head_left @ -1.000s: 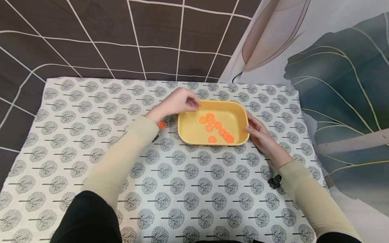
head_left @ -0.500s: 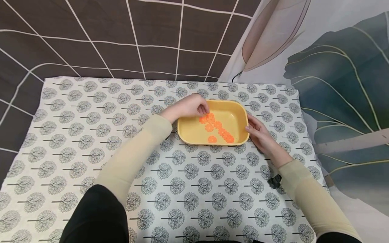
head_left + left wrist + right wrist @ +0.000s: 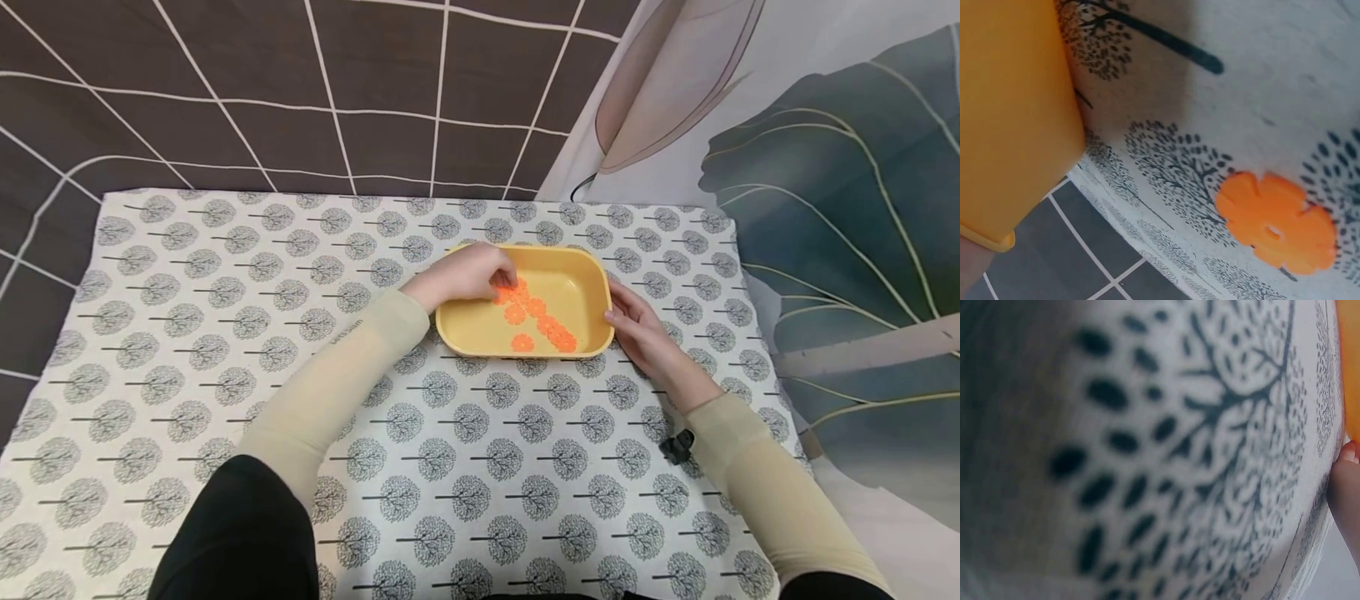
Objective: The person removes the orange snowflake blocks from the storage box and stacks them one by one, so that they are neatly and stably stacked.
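Note:
A yellow rectangular tub [image 3: 476,335] with low walls sits on the cloth. Several thin orange flower-shaped pieces [image 3: 522,342] lie on its floor, some overlapping. My left hand [image 3: 467,273] reaches over the tub's left side, fingers curled downward with the tips right at the leftmost flowers; cannot tell whether they pinch one. My right hand [image 3: 643,335] holds the tub's right end, thumb on the rim and fingers along the outside wall. Another orange flower piece [image 3: 1294,215] lies flat on the cloth outside the tub in the left wrist view, hidden under my forearm from the head view.
A white cloth [image 3: 442,467] printed with grey trees covers the table. Behind its back edge hangs a dark sheet [image 3: 247,50] with white grid lines. A leaf-patterned curtain [image 3: 832,233] is at the right, and a black cable [image 3: 581,188] shows at the back.
My left hand has moved right and down into the tub, from above its left rim to the flowers. My right hand and the tub have stayed put.

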`<state>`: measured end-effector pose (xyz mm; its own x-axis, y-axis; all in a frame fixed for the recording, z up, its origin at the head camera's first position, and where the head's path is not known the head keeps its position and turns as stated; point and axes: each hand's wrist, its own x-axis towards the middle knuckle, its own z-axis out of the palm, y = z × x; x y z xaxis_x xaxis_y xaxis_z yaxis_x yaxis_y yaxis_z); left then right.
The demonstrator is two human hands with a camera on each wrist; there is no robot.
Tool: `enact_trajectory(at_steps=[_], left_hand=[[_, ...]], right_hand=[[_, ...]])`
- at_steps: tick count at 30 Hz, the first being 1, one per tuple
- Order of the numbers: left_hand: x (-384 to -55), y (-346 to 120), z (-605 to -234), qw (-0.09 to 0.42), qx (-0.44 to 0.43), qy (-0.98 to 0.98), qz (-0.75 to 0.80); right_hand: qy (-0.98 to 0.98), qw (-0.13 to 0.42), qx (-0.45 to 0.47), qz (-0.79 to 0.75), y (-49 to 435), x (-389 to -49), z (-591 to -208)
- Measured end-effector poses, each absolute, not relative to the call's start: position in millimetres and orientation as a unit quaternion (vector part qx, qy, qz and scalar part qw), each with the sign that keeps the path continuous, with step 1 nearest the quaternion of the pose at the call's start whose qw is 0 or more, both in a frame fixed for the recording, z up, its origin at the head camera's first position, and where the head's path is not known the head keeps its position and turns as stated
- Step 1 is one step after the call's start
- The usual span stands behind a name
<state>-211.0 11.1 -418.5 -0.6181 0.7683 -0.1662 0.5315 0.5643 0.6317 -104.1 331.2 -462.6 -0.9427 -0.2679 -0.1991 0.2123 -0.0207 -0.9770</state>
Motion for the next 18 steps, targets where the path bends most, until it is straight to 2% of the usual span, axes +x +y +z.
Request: enact_trajectory(at_steps=[18], left_hand=[[-205.5, 11.5, -423.4, 0.179, 0.407, 0.876, 0.186]], right_hand=[[0.686, 0.169, -0.010, -0.708, 329.5, -102.6, -459.3]])
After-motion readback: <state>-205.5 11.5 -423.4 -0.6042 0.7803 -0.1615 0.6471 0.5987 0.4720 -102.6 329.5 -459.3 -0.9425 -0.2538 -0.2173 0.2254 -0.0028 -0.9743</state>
